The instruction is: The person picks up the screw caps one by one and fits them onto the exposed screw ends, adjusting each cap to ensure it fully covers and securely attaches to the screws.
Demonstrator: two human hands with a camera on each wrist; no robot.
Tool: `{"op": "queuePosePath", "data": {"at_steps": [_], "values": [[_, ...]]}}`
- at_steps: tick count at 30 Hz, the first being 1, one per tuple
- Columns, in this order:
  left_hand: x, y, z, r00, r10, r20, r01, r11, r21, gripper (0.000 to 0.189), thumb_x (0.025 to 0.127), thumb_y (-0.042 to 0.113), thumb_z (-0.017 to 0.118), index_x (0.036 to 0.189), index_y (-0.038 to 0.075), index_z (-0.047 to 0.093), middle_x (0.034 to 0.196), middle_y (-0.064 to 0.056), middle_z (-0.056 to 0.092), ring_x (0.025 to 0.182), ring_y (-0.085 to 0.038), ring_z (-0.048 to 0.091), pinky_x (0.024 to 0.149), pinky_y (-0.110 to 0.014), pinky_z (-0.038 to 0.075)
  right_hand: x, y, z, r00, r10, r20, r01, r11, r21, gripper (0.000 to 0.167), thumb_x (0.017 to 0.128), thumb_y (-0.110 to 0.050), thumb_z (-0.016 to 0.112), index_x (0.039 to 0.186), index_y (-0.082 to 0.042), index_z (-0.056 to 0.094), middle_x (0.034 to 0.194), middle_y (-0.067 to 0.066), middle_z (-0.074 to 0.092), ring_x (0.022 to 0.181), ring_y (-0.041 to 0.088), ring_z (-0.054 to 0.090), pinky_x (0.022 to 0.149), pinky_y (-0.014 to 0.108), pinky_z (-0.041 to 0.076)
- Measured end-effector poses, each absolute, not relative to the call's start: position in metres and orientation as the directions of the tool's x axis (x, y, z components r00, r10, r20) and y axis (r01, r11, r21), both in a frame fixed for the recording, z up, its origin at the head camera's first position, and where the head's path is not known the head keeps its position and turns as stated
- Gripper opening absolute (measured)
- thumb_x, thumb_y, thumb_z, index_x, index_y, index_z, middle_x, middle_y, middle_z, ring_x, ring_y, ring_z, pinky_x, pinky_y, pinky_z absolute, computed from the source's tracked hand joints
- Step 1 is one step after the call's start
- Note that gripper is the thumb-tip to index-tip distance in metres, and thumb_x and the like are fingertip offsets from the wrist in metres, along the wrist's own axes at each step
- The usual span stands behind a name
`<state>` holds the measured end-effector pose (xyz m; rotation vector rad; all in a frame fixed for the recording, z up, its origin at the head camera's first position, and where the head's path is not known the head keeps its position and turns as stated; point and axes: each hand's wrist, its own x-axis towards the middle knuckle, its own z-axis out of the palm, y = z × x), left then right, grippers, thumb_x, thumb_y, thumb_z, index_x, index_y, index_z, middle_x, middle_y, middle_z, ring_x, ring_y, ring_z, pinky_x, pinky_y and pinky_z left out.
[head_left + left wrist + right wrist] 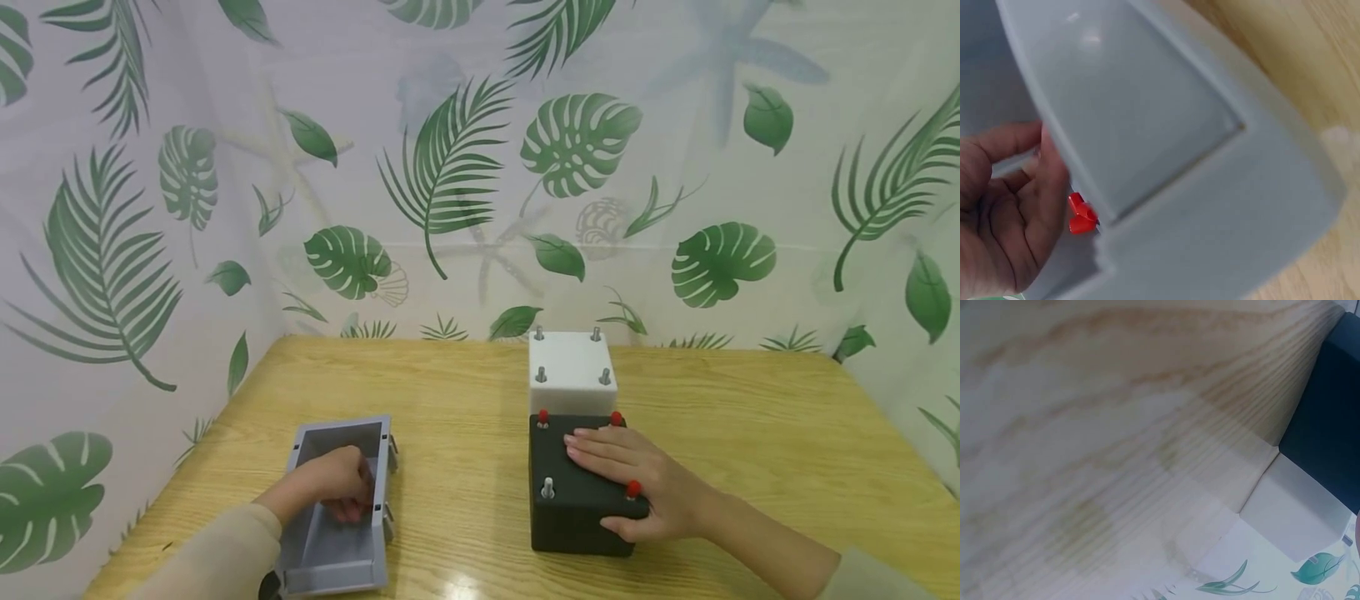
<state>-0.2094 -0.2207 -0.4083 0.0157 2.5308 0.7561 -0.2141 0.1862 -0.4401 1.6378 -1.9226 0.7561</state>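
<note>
My left hand [347, 483] reaches down into a grey plastic bin [333, 577], its fingers bent toward the floor of the bin. Small red caps [1082, 214] lie beside those fingers in the left wrist view; the bin's wall hides part of the fingertips, and I cannot tell whether they pinch anything. My right hand [645, 479] rests on top of a black block [558, 454], fingers stretched across it and thumb at its near edge. Red caps cover three of the block's corner posts; the front left metal post [548, 487] is bare.
A white block [570, 362] with bare metal bolts at its corners stands right behind the black one. Both blocks and the bin are on a wooden table [457, 467]. A leaf-patterned curtain [480, 167] hangs along the back and sides.
</note>
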Motion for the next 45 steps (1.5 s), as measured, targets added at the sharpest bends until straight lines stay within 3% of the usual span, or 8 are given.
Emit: {"op": "queuePosePath", "data": {"at_steps": [9,13,17,23,30,38,45], "values": [[-0.211,-0.225,-0.407,-0.861,0.126,-0.493,-0.149,0.864,0.481,0.010,0.083,-0.003,0.063,0.076,0.003,0.060,0.061,-0.009,0.062,0.050,-0.014,0.059,0.046,-0.029,0.054,-0.215,0.185,-0.436,-0.163,-0.709,0.686,-0.987,0.123,-0.107,0.062,0.087,-0.037,0.064,0.127,0.010,0.053,0.136,0.020,0.050,0.129,0.029,0.043,0.114,0.030,0.026],[-0.211,-0.226,-0.406,-0.856,0.165,-0.489,-0.103,0.874,0.475,0.010,0.085,-0.003,0.058,0.077,0.003,0.060,0.061,-0.008,0.061,0.050,-0.015,0.059,0.045,-0.030,0.054,-0.215,0.186,-0.433,-0.170,-0.709,0.684,-0.985,0.126,-0.114,0.063,0.087,-0.036,0.064,0.127,0.010,0.053,0.136,0.020,0.050,0.129,0.029,0.043,0.114,0.030,0.025],[-0.210,-0.227,-0.403,-0.850,0.222,-0.478,-0.018,0.894,0.447,0.009,0.078,-0.005,0.061,0.080,0.004,0.061,0.061,-0.006,0.060,0.051,-0.015,0.059,0.047,-0.029,0.053,-0.215,0.186,-0.432,-0.178,-0.709,0.682,-0.984,0.133,-0.118,0.063,0.086,-0.037,0.064,0.127,0.010,0.053,0.136,0.020,0.051,0.129,0.029,0.043,0.114,0.029,0.025],[-0.209,-0.227,-0.408,-0.856,0.244,-0.456,0.010,0.890,0.456,0.023,0.067,-0.009,0.073,0.080,0.005,0.060,0.065,-0.005,0.059,0.053,-0.014,0.056,0.048,-0.027,0.050,-0.214,0.187,-0.433,-0.185,-0.707,0.683,-0.983,0.139,-0.123,0.063,0.086,-0.037,0.065,0.128,0.009,0.053,0.136,0.019,0.051,0.129,0.029,0.044,0.114,0.029,0.025],[-0.210,-0.231,-0.411,-0.852,0.269,-0.449,0.010,0.866,0.501,0.016,0.070,-0.007,0.071,0.080,0.003,0.063,0.067,-0.004,0.060,0.051,-0.015,0.056,0.047,-0.028,0.050,-0.215,0.187,-0.432,-0.178,-0.707,0.684,-0.984,0.130,-0.121,0.063,0.087,-0.036,0.064,0.127,0.010,0.052,0.137,0.019,0.050,0.130,0.029,0.043,0.114,0.030,0.025],[-0.216,-0.237,-0.408,-0.822,0.408,-0.398,0.145,0.825,0.547,0.006,0.077,-0.004,0.065,0.082,0.000,0.066,0.059,-0.003,0.061,0.049,-0.014,0.059,0.044,-0.028,0.050,-0.216,0.186,-0.432,-0.171,-0.706,0.688,-0.985,0.123,-0.118,0.062,0.087,-0.036,0.063,0.127,0.010,0.053,0.136,0.020,0.051,0.129,0.029,0.043,0.114,0.030,0.026],[-0.215,-0.235,-0.407,-0.817,0.381,-0.432,0.086,0.822,0.562,0.007,0.081,-0.005,0.064,0.081,0.001,0.066,0.062,-0.006,0.064,0.053,-0.019,0.064,0.046,-0.031,0.054,-0.215,0.187,-0.434,-0.187,-0.709,0.680,-0.982,0.137,-0.127,0.062,0.087,-0.037,0.063,0.128,0.009,0.053,0.137,0.019,0.051,0.129,0.028,0.043,0.114,0.029,0.025]]}}
